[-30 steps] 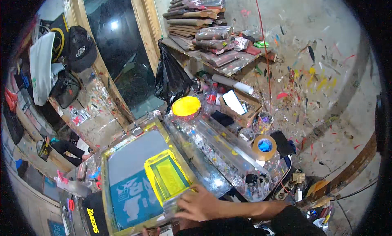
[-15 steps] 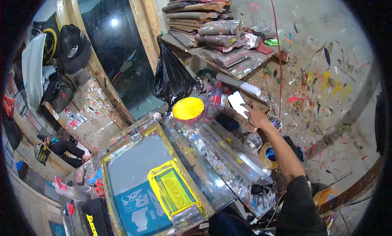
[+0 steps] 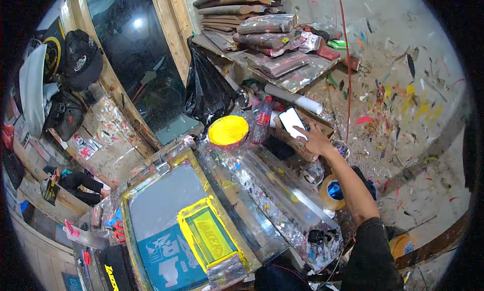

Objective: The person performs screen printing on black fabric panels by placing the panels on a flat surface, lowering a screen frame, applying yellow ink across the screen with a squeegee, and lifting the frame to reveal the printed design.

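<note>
A phone with a bright white screen is tilted against a cardboard box at the back of the bench. My right hand reaches to its lower right edge, fingers stretched out and touching the screen. Whether any finger goes behind the phone is hidden. Left of the phone stand a clear bottle with a red cap and a bowl of yellow paint. A framed printing screen lies in front, with a yellow-inked rectangle on it. My left hand is out of view.
A roll of tape and a clear cup are beside my right forearm. Behind them a shelf bears stacked squeegees, and a black bag hangs near it. Red scissors lie left of the frame. Another person's legs show far left.
The view has shifted slightly, so most things sit a little further left. My right hand stays at the phone, its fingers a bit more spread.
</note>
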Demonstrator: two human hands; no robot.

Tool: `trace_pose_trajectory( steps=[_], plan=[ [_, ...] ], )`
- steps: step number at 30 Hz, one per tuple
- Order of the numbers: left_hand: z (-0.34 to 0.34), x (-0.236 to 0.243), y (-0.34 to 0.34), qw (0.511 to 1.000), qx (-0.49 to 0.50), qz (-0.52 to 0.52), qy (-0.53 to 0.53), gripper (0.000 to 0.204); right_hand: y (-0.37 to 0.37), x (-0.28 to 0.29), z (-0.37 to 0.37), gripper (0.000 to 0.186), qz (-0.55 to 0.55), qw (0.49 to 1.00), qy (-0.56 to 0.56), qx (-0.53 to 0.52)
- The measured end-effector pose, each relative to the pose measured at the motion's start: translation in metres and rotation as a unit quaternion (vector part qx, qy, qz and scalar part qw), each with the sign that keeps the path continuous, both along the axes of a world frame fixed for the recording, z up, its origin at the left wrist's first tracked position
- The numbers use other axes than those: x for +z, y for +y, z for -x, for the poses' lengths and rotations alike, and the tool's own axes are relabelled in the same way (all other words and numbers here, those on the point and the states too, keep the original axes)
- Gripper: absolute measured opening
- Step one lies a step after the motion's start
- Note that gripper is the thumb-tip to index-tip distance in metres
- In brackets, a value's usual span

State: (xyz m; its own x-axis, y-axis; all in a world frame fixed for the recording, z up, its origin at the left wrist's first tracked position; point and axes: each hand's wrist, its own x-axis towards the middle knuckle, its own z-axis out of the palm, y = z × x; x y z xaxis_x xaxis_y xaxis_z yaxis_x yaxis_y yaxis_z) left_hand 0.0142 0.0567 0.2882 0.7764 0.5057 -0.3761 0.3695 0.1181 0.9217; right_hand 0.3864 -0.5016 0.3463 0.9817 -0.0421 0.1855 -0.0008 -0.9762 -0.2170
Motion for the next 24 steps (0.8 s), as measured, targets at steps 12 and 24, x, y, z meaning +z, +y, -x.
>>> trace_pose_trajectory(
  steps=[12, 24],
  plan=[
    [-0.0006, -0.0014, -0.0006, 1.000, -0.002, -0.001, 0.011, 0.038, 0.0041, 0.0059, 0.0044, 0.050, 0.000, 0.999, 0.036, -0.020],
    [0.0006, -0.0025, 0.0007, 1.000, -0.004, -0.002, 0.020, 0.039, 0.0104, 0.0099, 0.0072, 0.056, -0.005, 0.998, 0.049, -0.029]
  ],
)
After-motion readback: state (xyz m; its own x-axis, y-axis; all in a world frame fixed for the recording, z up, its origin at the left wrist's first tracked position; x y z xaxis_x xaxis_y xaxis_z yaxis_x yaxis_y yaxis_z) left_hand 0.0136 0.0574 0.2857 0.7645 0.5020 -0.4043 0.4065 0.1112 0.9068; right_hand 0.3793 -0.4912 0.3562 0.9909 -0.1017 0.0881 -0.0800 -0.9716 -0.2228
